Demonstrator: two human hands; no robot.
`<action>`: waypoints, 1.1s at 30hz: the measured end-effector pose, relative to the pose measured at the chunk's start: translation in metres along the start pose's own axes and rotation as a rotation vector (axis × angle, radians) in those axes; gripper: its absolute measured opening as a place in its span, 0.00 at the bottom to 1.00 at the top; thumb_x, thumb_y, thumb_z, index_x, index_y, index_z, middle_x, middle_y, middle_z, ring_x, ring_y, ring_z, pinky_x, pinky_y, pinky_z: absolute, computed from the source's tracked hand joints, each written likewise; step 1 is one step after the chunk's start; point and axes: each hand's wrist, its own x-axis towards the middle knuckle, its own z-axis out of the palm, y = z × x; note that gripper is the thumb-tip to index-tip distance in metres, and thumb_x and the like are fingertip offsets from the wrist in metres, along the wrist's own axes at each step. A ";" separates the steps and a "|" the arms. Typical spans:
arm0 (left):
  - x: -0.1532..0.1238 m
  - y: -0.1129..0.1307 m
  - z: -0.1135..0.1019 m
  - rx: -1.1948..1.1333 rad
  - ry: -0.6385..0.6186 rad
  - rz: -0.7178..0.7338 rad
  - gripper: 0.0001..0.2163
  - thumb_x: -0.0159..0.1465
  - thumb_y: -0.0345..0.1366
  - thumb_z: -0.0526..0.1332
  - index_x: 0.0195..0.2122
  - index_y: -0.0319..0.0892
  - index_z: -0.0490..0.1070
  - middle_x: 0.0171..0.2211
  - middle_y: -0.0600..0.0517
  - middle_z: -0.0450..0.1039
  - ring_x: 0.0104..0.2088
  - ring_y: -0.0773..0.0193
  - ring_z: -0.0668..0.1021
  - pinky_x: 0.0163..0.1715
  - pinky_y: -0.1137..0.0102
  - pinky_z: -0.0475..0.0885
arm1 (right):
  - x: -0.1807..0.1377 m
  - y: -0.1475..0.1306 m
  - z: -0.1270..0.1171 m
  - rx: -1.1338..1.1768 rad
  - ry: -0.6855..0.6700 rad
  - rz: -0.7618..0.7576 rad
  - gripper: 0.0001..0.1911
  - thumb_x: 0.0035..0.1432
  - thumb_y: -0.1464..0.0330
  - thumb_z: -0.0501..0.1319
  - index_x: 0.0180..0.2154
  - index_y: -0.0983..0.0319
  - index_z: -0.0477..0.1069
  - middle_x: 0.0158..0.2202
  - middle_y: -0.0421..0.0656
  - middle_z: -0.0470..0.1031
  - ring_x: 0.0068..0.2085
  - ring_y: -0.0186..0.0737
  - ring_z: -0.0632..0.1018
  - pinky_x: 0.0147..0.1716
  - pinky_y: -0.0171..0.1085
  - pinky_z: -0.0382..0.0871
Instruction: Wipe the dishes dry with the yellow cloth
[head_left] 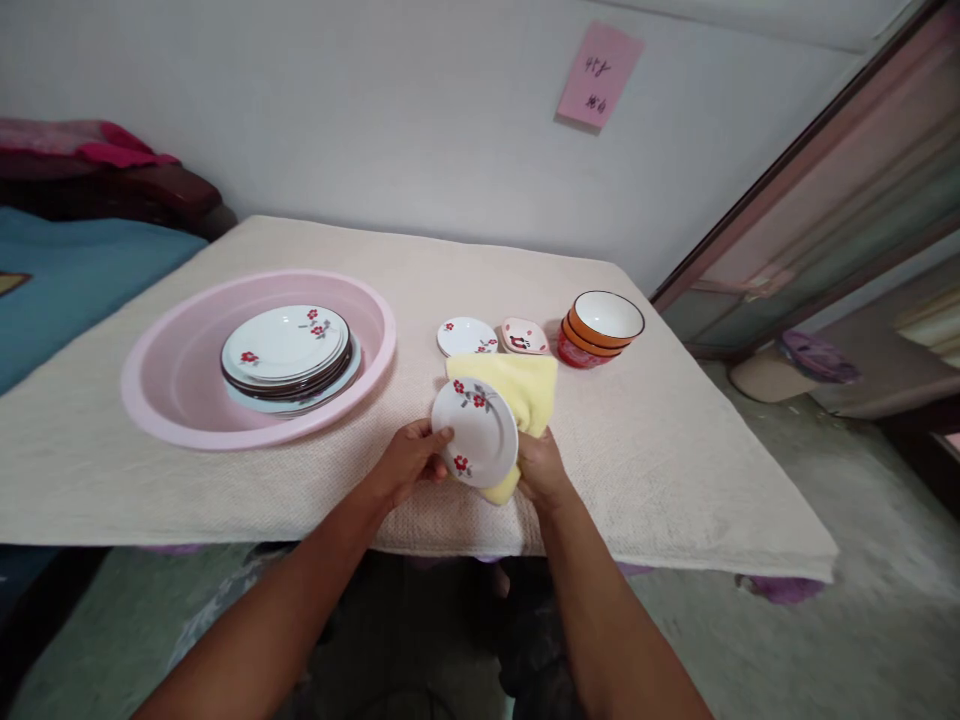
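My left hand (405, 463) grips the left rim of a small white plate (476, 432) painted with red flowers. My right hand (541, 470) holds a yellow cloth (521, 392) against the plate's right side and underneath. The cloth is partly hidden behind the plate. Both hands are raised a little over the table's front edge.
A pink basin (259, 415) on the cloth-covered table (645, 480) holds a stack of flowered plates (285, 345). Beyond my hands are a small plate (466, 336), a pink dish (525, 336) and stacked orange bowls (606, 320). A bed stands left.
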 end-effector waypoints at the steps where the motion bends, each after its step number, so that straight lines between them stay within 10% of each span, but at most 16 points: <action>1: 0.000 0.000 -0.001 0.015 0.000 -0.006 0.16 0.53 0.45 0.66 0.34 0.38 0.68 0.23 0.54 0.71 0.14 0.76 0.67 0.13 0.79 0.60 | 0.000 -0.003 -0.002 0.062 0.003 0.009 0.22 0.42 0.70 0.66 0.44 0.62 0.72 0.40 0.45 0.79 0.37 0.46 0.79 0.38 0.44 0.74; 12: 0.009 -0.006 -0.006 0.065 0.405 0.216 0.13 0.55 0.44 0.63 0.31 0.39 0.65 0.16 0.59 0.64 0.13 0.73 0.66 0.12 0.78 0.60 | 0.000 0.003 0.003 0.023 0.046 0.013 0.25 0.45 0.67 0.67 0.48 0.61 0.70 0.48 0.46 0.76 0.46 0.46 0.77 0.47 0.45 0.71; 17: 0.004 0.000 0.001 0.207 0.321 0.338 0.13 0.57 0.45 0.61 0.32 0.38 0.67 0.15 0.58 0.64 0.11 0.73 0.65 0.10 0.78 0.58 | 0.005 0.015 0.005 0.071 0.216 0.088 0.28 0.42 0.69 0.68 0.49 0.62 0.69 0.43 0.46 0.78 0.39 0.46 0.79 0.41 0.46 0.74; 27: 0.005 -0.001 -0.005 0.011 0.298 0.356 0.19 0.55 0.43 0.63 0.45 0.39 0.71 0.37 0.48 0.76 0.33 0.61 0.77 0.27 0.71 0.73 | 0.004 0.008 0.001 -0.101 0.058 0.183 0.28 0.44 0.64 0.68 0.49 0.63 0.70 0.46 0.48 0.77 0.41 0.48 0.79 0.40 0.46 0.75; 33: 0.008 -0.006 -0.001 0.007 0.369 0.324 0.16 0.55 0.43 0.62 0.41 0.38 0.71 0.34 0.48 0.75 0.31 0.61 0.77 0.25 0.68 0.74 | 0.015 0.008 -0.013 -0.315 0.342 0.169 0.21 0.41 0.63 0.69 0.38 0.66 0.74 0.36 0.50 0.80 0.33 0.47 0.79 0.30 0.42 0.75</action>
